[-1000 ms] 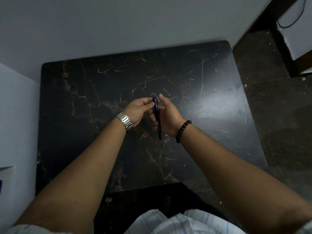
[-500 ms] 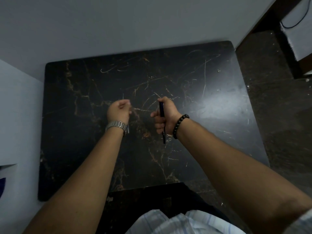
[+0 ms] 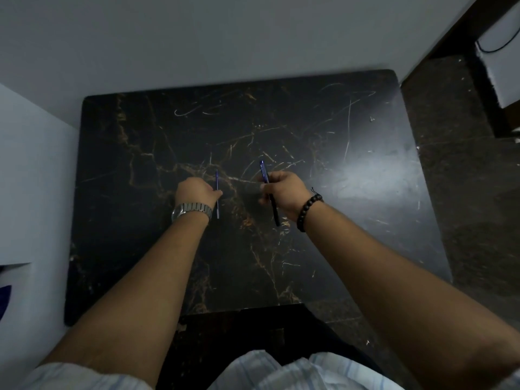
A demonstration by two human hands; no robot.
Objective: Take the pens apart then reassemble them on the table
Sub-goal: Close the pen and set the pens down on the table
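- Dark marble surface (image 3: 323,192) with gold veins and scratches, pushed against a pale wall (image 3: 197,38); dark floor (image 3: 464,192) to the right.
- Both my hands are over the middle of the surface, well apart from each other, each closed on a different pen part.
- Left hand (image 3: 195,192): fingers curled down, pinching the refill (image 3: 217,194), a thin blue rod. It runs roughly away from me; its far end pokes out past my knuckles and its near end shows beside my watch (image 3: 191,211). Can't tell if the refill touches the surface or sits just above it.
- Right hand (image 3: 284,192): clamped round the barrel (image 3: 269,192). Blue far end with pale print sticks out above my fingers, dark near end sticks out below my palm, tilted a bit to the right towards me.
- Barrel looks lifted off the surface, held only by the hand.
- Bead bracelet (image 3: 308,211) on my right wrist.
- Light striped shirt (image 3: 281,370) at the bottom edge.
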